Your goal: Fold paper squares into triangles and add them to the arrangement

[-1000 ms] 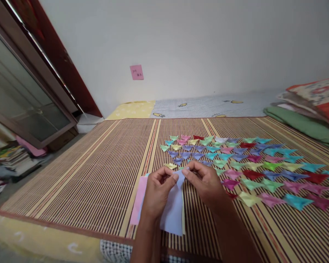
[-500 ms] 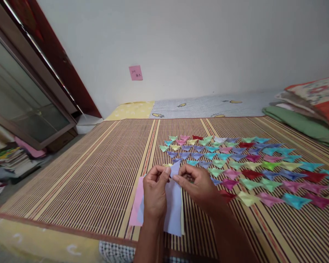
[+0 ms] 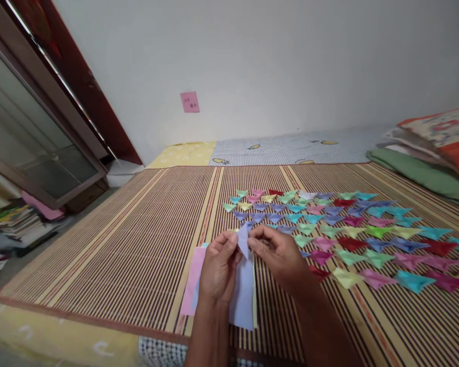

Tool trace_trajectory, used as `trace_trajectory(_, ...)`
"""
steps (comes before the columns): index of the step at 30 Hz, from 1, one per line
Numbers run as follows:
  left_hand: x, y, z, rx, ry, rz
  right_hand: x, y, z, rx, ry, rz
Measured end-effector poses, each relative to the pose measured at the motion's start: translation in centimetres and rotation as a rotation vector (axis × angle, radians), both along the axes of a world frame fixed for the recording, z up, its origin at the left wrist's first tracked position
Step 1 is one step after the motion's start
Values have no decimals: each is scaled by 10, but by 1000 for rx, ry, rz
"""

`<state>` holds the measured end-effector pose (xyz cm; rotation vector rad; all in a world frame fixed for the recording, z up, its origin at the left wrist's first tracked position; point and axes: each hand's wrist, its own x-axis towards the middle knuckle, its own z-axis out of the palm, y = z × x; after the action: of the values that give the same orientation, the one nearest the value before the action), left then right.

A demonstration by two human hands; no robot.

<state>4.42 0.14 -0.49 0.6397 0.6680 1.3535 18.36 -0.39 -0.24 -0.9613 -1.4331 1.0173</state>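
My left hand (image 3: 220, 265) and my right hand (image 3: 277, 255) meet over a striped bamboo mat (image 3: 137, 244), both pinched on a small lavender paper piece (image 3: 244, 238) held upright between the fingertips. Under my hands lies a short stack of flat paper sheets (image 3: 241, 300), lavender on top with a pink sheet (image 3: 191, 283) showing at its left edge. Just beyond my hands, several folded paper triangles (image 3: 348, 229) in many colours lie in rows across the mat, running off to the right.
A pink note (image 3: 189, 101) is stuck on the white wall. Folded bedding and a green cushion (image 3: 424, 176) sit at the right. A glass-fronted cabinet (image 3: 26, 132) and piled books (image 3: 15, 224) stand at the left, off the bed.
The lavender piece has been folded narrower and turned more upright between my fingertips. My hands have shifted slightly but stay over the sheet stack.
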Motion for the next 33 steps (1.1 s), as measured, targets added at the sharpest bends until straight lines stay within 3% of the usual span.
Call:
trace_trajectory(5,2,-1,0,-53,-78,-42,-1,1,-1,-9,112,8)
trace_trajectory(10,4,0,-2,13,-6,16,-4,0,1,-5,118,-15)
trace_trajectory(12,5,-1,-2,64,102,73,-8,-1,3,45,61,-83)
trace_trajectory(17,10,-8,4,176,453,334,-20,-5,4,294,-196,-424)
trace_trajectory(21,13,-15,11,278,644,308,-21,-3,1,430,-346,-520)
trace_trajectory(27,12,-14,14,209,576,209,-19,-5,3,394,-327,-464)
trace_trajectory(33,9,-12,12,209,464,272,-19,-4,3,212,-87,-324)
